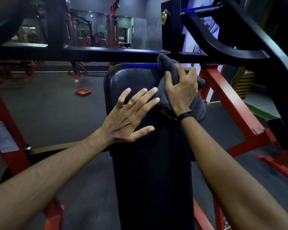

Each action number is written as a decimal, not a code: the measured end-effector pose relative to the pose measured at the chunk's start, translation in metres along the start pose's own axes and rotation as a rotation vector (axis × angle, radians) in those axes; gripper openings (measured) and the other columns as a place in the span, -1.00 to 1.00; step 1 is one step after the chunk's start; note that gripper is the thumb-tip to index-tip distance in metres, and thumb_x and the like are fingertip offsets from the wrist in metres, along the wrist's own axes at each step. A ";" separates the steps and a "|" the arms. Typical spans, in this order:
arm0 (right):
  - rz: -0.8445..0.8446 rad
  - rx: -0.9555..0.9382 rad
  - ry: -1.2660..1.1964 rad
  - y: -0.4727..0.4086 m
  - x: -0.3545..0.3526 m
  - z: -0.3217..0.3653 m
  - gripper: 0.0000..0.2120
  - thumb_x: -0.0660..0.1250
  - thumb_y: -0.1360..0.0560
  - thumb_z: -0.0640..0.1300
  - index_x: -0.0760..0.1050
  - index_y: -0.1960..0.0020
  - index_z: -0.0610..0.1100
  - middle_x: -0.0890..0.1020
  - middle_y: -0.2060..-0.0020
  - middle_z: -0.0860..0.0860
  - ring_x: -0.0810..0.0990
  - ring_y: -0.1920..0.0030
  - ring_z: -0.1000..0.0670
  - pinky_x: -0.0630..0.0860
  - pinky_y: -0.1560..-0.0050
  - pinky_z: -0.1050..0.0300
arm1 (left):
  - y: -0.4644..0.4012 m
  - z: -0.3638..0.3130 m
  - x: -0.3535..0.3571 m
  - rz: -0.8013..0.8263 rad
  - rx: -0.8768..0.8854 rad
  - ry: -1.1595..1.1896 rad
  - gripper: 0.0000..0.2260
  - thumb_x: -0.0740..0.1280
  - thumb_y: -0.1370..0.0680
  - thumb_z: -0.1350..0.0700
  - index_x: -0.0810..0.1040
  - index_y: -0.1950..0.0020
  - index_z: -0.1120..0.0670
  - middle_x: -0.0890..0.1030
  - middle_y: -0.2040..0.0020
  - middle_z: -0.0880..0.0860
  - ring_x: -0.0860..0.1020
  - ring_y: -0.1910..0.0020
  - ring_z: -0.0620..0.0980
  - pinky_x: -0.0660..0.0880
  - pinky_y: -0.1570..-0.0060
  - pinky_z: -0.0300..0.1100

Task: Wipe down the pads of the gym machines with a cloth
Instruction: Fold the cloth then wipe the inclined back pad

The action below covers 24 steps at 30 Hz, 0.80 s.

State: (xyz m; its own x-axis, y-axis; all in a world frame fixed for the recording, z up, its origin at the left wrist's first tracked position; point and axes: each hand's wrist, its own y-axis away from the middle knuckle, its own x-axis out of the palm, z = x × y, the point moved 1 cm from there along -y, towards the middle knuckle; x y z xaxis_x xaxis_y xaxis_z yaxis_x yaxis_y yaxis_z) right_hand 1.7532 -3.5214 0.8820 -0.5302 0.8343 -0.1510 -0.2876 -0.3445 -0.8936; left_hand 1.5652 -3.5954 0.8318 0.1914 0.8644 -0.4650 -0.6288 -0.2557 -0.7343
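Note:
A long black padded bench pad (150, 171) runs from the bottom centre up to the middle of the view. My right hand (181, 90) grips a dark grey cloth (166, 63) against the pad's upper right corner. My left hand (131, 117) lies flat on the pad just left of it, fingers straight and spread, a gold ring on one finger. The cloth bunches up over the pad's top edge and hangs down beside my right wrist.
A black crossbar (106, 53) passes right behind the pad's top. Red frame beams (231, 103) slope down at the right, and a black lever arm (239, 39) curves overhead at the upper right. A red tray (82, 92) sits on the dark floor at left.

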 end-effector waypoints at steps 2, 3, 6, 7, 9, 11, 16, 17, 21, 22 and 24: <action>-0.009 0.004 -0.011 0.015 -0.003 -0.008 -0.73 0.34 -0.53 0.07 0.59 -0.10 -0.08 0.51 0.02 -0.09 0.54 0.01 -0.07 0.55 0.09 -0.10 | -0.001 0.000 0.000 0.004 -0.004 0.012 -0.34 -0.01 -0.65 -0.28 0.16 -0.60 0.14 0.20 -0.61 0.16 0.23 -0.58 0.08 0.07 -0.49 0.18; -0.011 0.004 -0.009 0.027 -0.006 -0.013 -0.74 0.35 -0.54 0.06 0.59 -0.10 -0.09 0.51 0.01 -0.09 0.53 0.01 -0.06 0.55 0.09 -0.09 | 0.000 0.000 -0.001 0.008 -0.008 0.015 -0.34 -0.01 -0.64 -0.28 0.15 -0.59 0.13 0.20 -0.61 0.17 0.24 -0.57 0.08 0.08 -0.48 0.18; -0.010 0.007 0.009 0.069 -0.020 -0.029 -0.76 0.38 -0.53 0.01 0.60 -0.10 -0.12 0.52 0.00 -0.10 0.54 -0.01 -0.09 0.55 0.07 -0.08 | 0.000 -0.001 0.000 0.009 0.002 0.010 -0.34 0.00 -0.64 -0.28 0.16 -0.59 0.14 0.21 -0.60 0.17 0.25 -0.57 0.09 0.07 -0.48 0.18; -0.008 0.015 0.015 0.084 -0.026 -0.035 -0.77 0.39 -0.52 -0.01 0.60 -0.10 -0.12 0.53 -0.01 -0.11 0.55 -0.02 -0.11 0.55 0.06 -0.07 | -0.001 -0.001 0.000 0.009 0.008 0.008 -0.33 0.01 -0.64 -0.28 0.16 -0.59 0.14 0.21 -0.60 0.17 0.25 -0.57 0.09 0.07 -0.48 0.18; -0.001 0.021 0.031 0.113 -0.036 -0.043 -0.76 0.40 -0.51 -0.03 0.61 -0.11 -0.14 0.53 -0.03 -0.13 0.57 -0.02 -0.15 0.56 0.05 -0.05 | -0.001 -0.001 0.000 0.009 0.010 0.001 -0.33 0.02 -0.64 -0.28 0.16 -0.59 0.14 0.20 -0.61 0.18 0.25 -0.57 0.09 0.06 -0.48 0.17; 0.015 0.029 0.037 0.138 -0.046 -0.050 -0.74 0.40 -0.51 -0.04 0.61 -0.13 -0.16 0.53 -0.04 -0.14 0.57 -0.01 -0.17 0.57 0.06 -0.06 | -0.001 -0.001 0.000 0.012 0.009 0.005 -0.32 0.02 -0.64 -0.29 0.16 -0.59 0.14 0.20 -0.60 0.19 0.26 -0.56 0.10 0.07 -0.48 0.17; 0.042 0.045 0.034 0.182 -0.067 -0.059 -0.76 0.39 -0.52 -0.05 0.54 -0.15 -0.12 0.51 -0.08 -0.14 0.58 -0.05 -0.21 0.57 -0.01 -0.09 | -0.001 -0.002 0.000 0.014 0.020 0.020 -0.32 0.01 -0.63 -0.30 0.16 -0.59 0.14 0.22 -0.60 0.19 0.27 -0.55 0.11 0.07 -0.48 0.17; 0.050 0.054 0.042 0.191 -0.070 -0.061 -0.75 0.38 -0.53 -0.04 0.54 -0.16 -0.12 0.50 -0.09 -0.13 0.58 -0.06 -0.21 0.57 -0.01 -0.07 | -0.001 -0.002 0.000 0.014 0.020 0.021 -0.32 0.00 -0.63 -0.31 0.16 -0.59 0.14 0.22 -0.60 0.19 0.28 -0.55 0.11 0.07 -0.48 0.16; 0.111 0.180 0.053 0.239 -0.089 -0.068 -0.65 0.31 -0.54 0.02 0.52 -0.26 -0.11 0.48 -0.14 -0.13 0.57 -0.09 -0.19 0.59 0.01 -0.05 | 0.000 -0.002 -0.001 0.004 0.007 0.043 -0.32 -0.01 -0.63 -0.31 0.17 -0.58 0.14 0.23 -0.59 0.19 0.28 -0.55 0.11 0.06 -0.49 0.16; 0.133 0.205 0.049 0.249 -0.095 -0.068 -0.65 0.29 -0.54 0.03 0.49 -0.28 -0.08 0.47 -0.14 -0.14 0.57 -0.08 -0.19 0.60 0.04 -0.06 | 0.000 -0.001 -0.001 -0.001 0.004 0.045 -0.32 0.00 -0.63 -0.30 0.17 -0.58 0.14 0.23 -0.59 0.19 0.28 -0.55 0.11 0.05 -0.49 0.15; 0.158 0.207 0.055 0.256 -0.100 -0.067 -0.67 0.28 -0.54 0.02 0.45 -0.27 -0.05 0.47 -0.11 -0.15 0.56 -0.05 -0.18 0.60 0.06 -0.06 | 0.001 0.000 0.000 -0.020 -0.003 0.050 -0.32 -0.01 -0.63 -0.31 0.18 -0.58 0.14 0.24 -0.59 0.19 0.29 -0.54 0.11 0.05 -0.49 0.15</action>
State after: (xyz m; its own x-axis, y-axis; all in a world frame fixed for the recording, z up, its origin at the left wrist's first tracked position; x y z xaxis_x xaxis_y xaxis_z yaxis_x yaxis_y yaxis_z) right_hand 1.7867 -3.6642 0.6403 -0.5388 0.7836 -0.3093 -0.3650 -0.5480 -0.7526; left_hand 1.5649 -3.5959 0.8315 0.2409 0.8467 -0.4745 -0.6220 -0.2406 -0.7451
